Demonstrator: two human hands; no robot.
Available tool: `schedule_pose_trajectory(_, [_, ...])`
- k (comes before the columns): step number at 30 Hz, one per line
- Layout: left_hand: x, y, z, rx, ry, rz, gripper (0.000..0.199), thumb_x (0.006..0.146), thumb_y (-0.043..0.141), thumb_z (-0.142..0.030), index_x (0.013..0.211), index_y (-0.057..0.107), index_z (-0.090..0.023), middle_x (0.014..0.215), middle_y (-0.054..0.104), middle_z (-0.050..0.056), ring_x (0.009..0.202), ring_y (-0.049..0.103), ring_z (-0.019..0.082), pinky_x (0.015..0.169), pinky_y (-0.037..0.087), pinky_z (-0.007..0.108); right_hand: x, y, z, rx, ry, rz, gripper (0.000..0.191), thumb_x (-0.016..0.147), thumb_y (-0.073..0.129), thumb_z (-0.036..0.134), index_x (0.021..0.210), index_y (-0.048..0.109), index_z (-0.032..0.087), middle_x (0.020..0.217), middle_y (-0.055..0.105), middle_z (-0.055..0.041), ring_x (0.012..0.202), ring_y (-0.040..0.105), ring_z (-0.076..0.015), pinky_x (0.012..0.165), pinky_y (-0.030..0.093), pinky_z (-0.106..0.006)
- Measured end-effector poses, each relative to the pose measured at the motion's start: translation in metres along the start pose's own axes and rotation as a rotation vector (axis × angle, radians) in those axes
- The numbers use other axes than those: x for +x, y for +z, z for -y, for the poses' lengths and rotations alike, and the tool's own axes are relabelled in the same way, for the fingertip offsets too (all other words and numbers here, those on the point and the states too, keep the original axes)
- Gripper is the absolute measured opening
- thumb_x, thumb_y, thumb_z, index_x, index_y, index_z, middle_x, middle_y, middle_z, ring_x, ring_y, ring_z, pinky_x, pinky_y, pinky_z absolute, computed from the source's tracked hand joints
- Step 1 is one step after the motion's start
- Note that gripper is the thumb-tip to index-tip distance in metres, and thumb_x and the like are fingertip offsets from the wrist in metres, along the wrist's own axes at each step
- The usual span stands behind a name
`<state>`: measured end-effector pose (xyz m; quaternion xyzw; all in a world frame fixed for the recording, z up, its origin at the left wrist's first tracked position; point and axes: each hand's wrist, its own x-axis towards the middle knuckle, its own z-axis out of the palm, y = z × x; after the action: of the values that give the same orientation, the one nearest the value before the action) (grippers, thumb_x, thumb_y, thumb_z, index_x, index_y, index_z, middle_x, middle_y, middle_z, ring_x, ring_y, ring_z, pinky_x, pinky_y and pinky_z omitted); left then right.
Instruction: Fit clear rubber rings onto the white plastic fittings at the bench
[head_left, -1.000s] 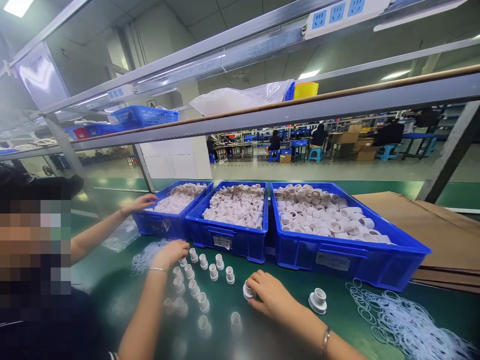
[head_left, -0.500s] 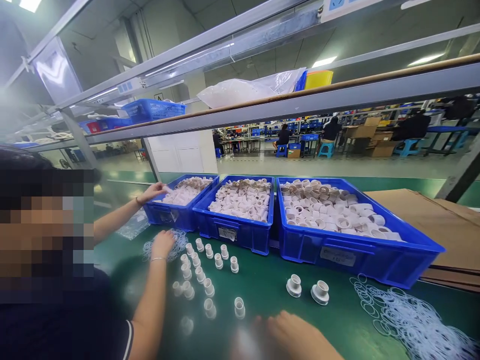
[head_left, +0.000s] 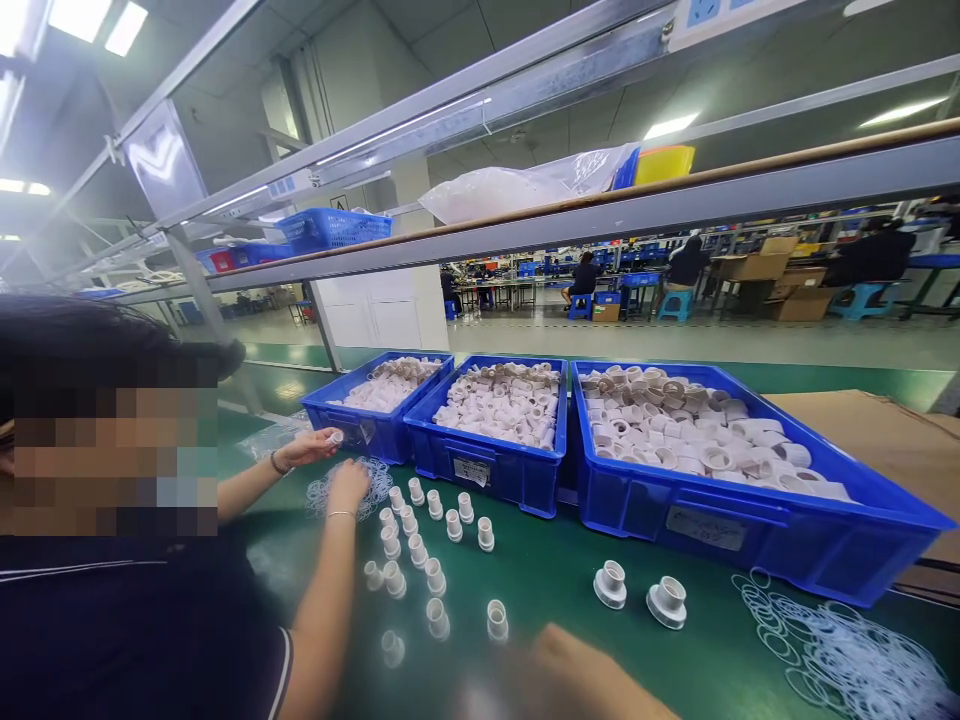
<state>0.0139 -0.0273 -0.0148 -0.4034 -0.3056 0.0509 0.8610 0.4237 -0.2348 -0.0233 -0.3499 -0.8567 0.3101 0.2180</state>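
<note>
Head view: your right hand (head_left: 577,672) is lying low at the bottom edge, blurred, just above the green table (head_left: 555,560); whether its fingers are spread or pressed together cannot be told, and it is touching nothing that shows. Your left hand is not showing at all. Nearest your right hand are standing two flanged caps (head_left: 640,592), side by side and apart from each other, in front of the right bin (head_left: 750,520). To their right a heap of clear rings (head_left: 847,650) is lying on the table. Left of your hand, small white tubes (head_left: 427,550) are standing upright in loose rows. A co-worker on your left is pinching one small piece (head_left: 335,437) in the far hand (head_left: 307,447) and resting the near hand (head_left: 349,485) on another ring pile (head_left: 352,488). Three blue bins are sitting in a row, all full of white parts.
</note>
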Motion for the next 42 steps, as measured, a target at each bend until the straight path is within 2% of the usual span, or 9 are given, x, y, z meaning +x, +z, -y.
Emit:
schedule_pose_trajectory(4, [0.005,0.001,0.011,0.89,1.083,-0.125,0.042,0.077,0.024,0.007,0.046,0.041,-0.015,0.048,0.044,-0.003,0.054,0.063,0.01,0.043,0.043,0.018,0.02,-0.036,0.015,0.137,0.043,-0.194,0.002,0.096,0.054,0.026,0.096,0.057,0.026,0.103,0.058,-0.0001,0.093,0.058,-0.0166,0.084,0.047,-0.028])
schedule_pose_trajectory(11, [0.006,0.011,0.011,1.78,1.52,-0.375,0.037,0.064,0.036,0.02,0.048,0.047,-0.012,0.055,0.044,-0.006,0.061,0.057,0.0,0.053,0.043,0.01,0.052,0.014,-0.018,-0.183,-0.017,-0.109,0.022,0.087,0.058,0.008,0.099,0.051,0.025,0.108,0.053,0.0007,0.087,0.056,-0.0142,0.075,0.045,-0.027])
schedule_pose_trajectory(16, [0.0,0.027,0.0,3.36,1.521,-1.424,0.043,0.073,0.053,-0.014,0.037,0.03,-0.021,0.044,0.024,-0.001,0.065,0.065,0.018,0.05,0.052,0.03,0.043,0.029,-0.049,-0.621,-0.057,-0.102,0.024,0.078,0.07,0.012,0.092,0.054,0.023,0.094,0.056,-0.0003,0.081,0.055,-0.0196,0.065,0.042,-0.03])
schedule_pose_trajectory(18, [-0.003,0.029,-0.003,3.292,1.503,-1.497,0.042,0.077,0.048,-0.017,0.039,0.032,-0.023,0.046,0.023,-0.003,0.064,0.065,0.014,0.049,0.052,0.026,0.023,0.019,-0.06,-0.718,-0.096,-0.152,0.015,0.084,0.066,0.017,0.087,0.053,0.022,0.092,0.056,-0.0015,0.079,0.054,-0.0197,0.063,0.041,-0.031])
schedule_pose_trajectory(21, [-0.008,0.028,-0.002,2.402,1.646,-0.848,0.036,0.068,0.04,0.014,0.046,0.04,-0.015,0.05,0.032,-0.008,0.056,0.053,-0.001,0.052,0.042,0.006,-0.015,-0.008,-0.075,-0.883,-0.152,-0.237,0.018,0.098,0.043,0.018,0.083,0.051,0.022,0.085,0.056,-0.0035,0.074,0.056,-0.02,0.059,0.042,-0.032])
schedule_pose_trajectory(25, [-0.01,0.024,0.003,1.444,1.362,-0.261,0.043,0.064,0.024,0.028,0.051,0.035,-0.012,0.049,0.039,-0.01,0.052,0.053,-0.006,0.052,0.04,0.001,-0.052,-0.057,-0.072,-0.979,-0.151,-0.405,0.037,0.108,0.019,0.024,0.084,0.047,0.022,0.074,0.054,-0.0005,0.057,0.056,-0.0154,0.047,0.04,-0.029])
schedule_pose_trajectory(30, [0.004,0.017,0.009,1.34,1.4,-0.339,0.041,0.068,0.033,0.018,0.056,0.047,-0.019,0.042,0.038,-0.008,0.046,0.056,0.007,0.042,0.045,0.015,-0.049,-0.072,-0.036,-0.878,-0.152,-0.542,0.027,0.108,0.029,0.036,0.098,0.05,0.023,0.086,0.06,-0.0032,0.066,0.061,-0.016,0.051,0.045,-0.026])
schedule_pose_trajectory(37, [0.04,-0.003,0.048,1.533,1.313,-0.488,0.032,0.089,0.035,-0.019,0.07,0.059,-0.028,0.056,0.044,0.001,0.07,0.066,0.02,0.047,0.05,0.029,-0.01,0.032,-0.039,-0.681,-0.239,-0.335,0.015,0.093,0.054,0.022,0.108,0.057,0.022,0.087,0.062,-0.0046,0.073,0.06,-0.0218,0.06,0.046,-0.03])
schedule_pose_trajectory(42, [0.052,-0.013,0.069,1.549,1.373,-0.524,0.024,0.088,0.043,-0.033,0.074,0.061,-0.027,0.064,0.046,0.002,0.076,0.065,0.02,0.052,0.051,0.031,0.014,-0.012,-0.011,-0.222,-0.055,-0.106,0.029,0.091,0.056,0.021,0.118,0.058,0.03,0.102,0.058,-0.0002,0.08,0.06,-0.0145,0.068,0.048,-0.024])
